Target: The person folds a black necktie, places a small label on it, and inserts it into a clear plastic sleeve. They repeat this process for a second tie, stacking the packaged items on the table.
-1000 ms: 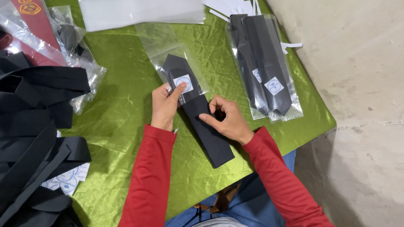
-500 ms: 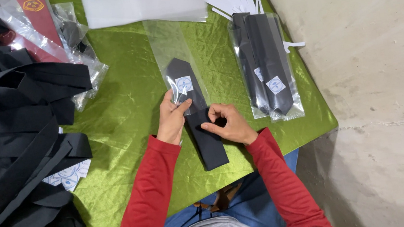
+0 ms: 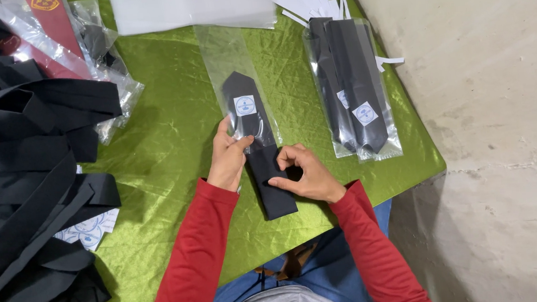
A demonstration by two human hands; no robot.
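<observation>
— Two hands on one folded black tie (image 3: 262,151), pointed end already inside a clear sleeve (image 3: 236,76) on the green cloth (image 3: 174,179).

— Grip?

— Left hand (image 3: 227,158) pinching the sleeve's mouth open; right hand (image 3: 303,174), fingers curled, clamped on the tie's bare end.

— Room?

— Open cloth ahead of the sleeve; bagged ties (image 3: 354,91) right, near the table edge; loose black ties (image 3: 24,166) left.

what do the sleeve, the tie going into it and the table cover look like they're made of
Sleeve: thin clear plastic film, glossy; the cover shows through it and it catches glare.
Tie: black woven fabric, matte, probably polyester; folded flat with crisp edges.
Cover: green satin-like cloth, shiny, with fine crinkles catching light.
</observation>
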